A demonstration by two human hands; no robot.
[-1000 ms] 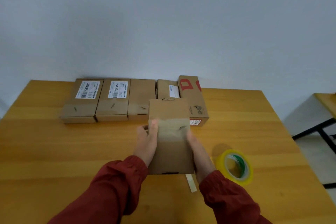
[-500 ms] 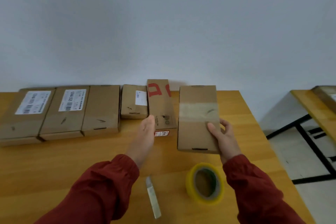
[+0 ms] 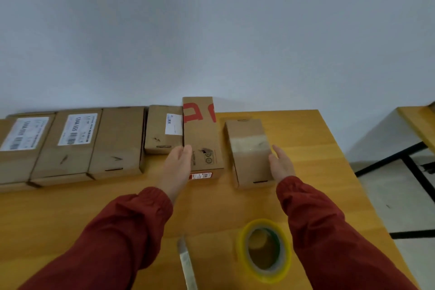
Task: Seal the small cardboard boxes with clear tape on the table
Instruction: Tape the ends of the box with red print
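Note:
A small cardboard box (image 3: 250, 162) with a band of clear tape across its top lies on the wooden table (image 3: 70, 209), at the right end of a row of boxes. My right hand (image 3: 280, 165) lies along its right side with straight fingers, touching or just off it. My left hand (image 3: 179, 163) reaches forward with relaxed fingers at the left edge of a long box with red markings (image 3: 204, 141). A yellow-rimmed roll of clear tape (image 3: 264, 250) stands near the front edge. A narrow pale cutter (image 3: 187, 263) lies to its left.
A short labelled box (image 3: 158, 130) sits left of the red-marked one. Further left, a plain box (image 3: 118, 141) and two labelled boxes (image 3: 71, 148) (image 3: 20, 148) line the wall. The table's right edge is close to the taped box; another table (image 3: 417, 122) stands beyond the gap.
My right hand carried the taped box from in front of me to the right and set it down beside the red-marked box. My left hand let go and reached toward the red-marked box.

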